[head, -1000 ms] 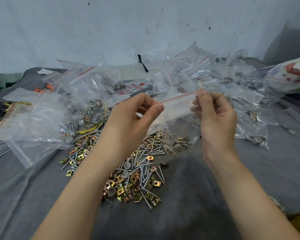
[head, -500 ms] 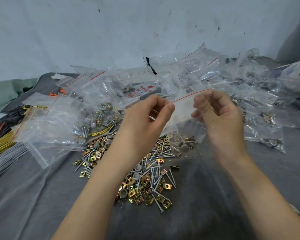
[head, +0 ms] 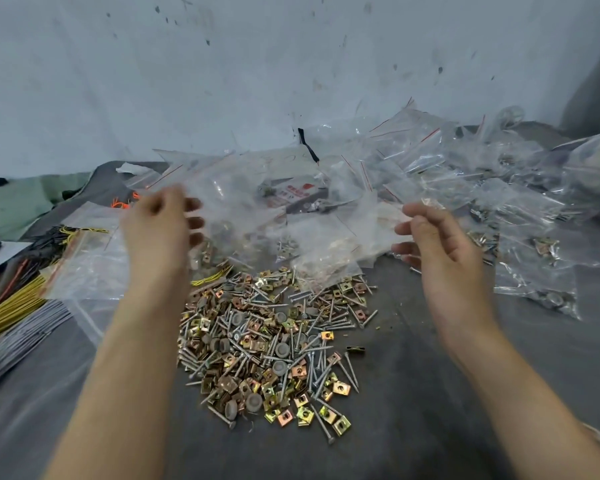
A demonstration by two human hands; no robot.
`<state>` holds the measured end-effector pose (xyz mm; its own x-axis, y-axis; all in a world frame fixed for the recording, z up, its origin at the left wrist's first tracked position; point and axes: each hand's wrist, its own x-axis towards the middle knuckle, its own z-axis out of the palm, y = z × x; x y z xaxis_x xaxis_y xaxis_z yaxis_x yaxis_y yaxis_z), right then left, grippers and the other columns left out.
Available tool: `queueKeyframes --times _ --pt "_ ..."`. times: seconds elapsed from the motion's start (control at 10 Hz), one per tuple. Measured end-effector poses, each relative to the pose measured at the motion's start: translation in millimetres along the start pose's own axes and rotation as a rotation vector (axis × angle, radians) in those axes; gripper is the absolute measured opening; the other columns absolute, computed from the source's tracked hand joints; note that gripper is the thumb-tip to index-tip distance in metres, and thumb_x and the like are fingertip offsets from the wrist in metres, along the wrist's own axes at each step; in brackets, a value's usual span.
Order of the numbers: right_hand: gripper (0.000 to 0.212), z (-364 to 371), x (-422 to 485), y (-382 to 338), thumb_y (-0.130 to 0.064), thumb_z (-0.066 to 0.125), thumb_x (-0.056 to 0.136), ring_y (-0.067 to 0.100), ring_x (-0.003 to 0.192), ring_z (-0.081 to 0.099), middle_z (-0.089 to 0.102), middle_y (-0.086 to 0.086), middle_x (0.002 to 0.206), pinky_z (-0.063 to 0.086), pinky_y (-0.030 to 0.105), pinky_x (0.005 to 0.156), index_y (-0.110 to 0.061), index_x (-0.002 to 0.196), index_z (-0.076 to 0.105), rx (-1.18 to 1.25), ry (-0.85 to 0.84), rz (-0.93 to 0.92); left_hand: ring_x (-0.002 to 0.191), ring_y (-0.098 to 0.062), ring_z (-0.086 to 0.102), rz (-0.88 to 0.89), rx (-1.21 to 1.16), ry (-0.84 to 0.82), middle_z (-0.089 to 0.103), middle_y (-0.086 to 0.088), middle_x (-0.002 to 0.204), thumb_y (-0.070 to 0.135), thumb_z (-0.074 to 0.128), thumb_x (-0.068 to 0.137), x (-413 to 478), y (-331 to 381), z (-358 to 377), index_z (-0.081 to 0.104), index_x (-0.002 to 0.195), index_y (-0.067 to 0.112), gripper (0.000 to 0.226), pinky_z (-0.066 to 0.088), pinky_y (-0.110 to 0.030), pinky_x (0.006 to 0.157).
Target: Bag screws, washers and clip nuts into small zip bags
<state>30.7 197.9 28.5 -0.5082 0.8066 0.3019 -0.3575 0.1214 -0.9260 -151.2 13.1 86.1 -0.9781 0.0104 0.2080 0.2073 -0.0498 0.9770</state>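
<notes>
A heap of loose screws, grey washers and gold clip nuts [head: 271,348] lies on the dark cloth between my forearms. My right hand [head: 440,244] is raised at the right, and its thumb and forefinger seem to pinch one end of a small clear zip bag [head: 336,251]. The bag is blurred and hangs down to the left, just over the far edge of the heap. My left hand [head: 160,230] is raised at the left, also blurred, with loosely curled fingers that hold nothing. It is well apart from the bag.
Many clear red-striped zip bags [head: 465,188] are piled along the wall behind and to the right, some holding hardware. Larger clear bags [head: 90,265] lie at the left over yellow, orange and grey cable ties [head: 11,317]. A dark grey cloth [head: 413,393] covers the surface.
Both hands held the small bag's top stretched between them. My left hand has let go and swung left, the hands are now far apart, and the bag has dropped toward the heap.
</notes>
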Motion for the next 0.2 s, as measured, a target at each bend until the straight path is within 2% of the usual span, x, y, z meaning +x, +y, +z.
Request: queueKeyframes --times 0.1,0.2 --pt "0.022 -3.5 2.9 1.0 -0.014 0.051 0.104 0.008 0.076 0.064 0.067 -0.004 0.091 0.050 0.014 0.069 -0.027 0.104 0.069 -0.017 -0.015 -0.009 0.076 -0.011 0.061 -0.027 -0.107 0.181 0.064 -0.002 0.102 0.017 0.043 0.096 22.2 0.1 -20.2 0.063 0.112 0.013 0.026 0.054 -0.022 0.063" --pt "0.022 -4.9 4.4 2.0 -0.014 0.051 0.104 0.006 0.076 0.064 0.069 -0.009 0.087 0.051 0.014 0.069 -0.027 0.105 0.069 -0.037 -0.025 -0.023 0.071 -0.010 0.060 0.075 -0.101 0.142 0.061 0.001 0.094 0.013 0.040 0.094 17.4 8.4 -13.0 0.057 0.114 0.019 0.027 0.052 -0.021 0.058"
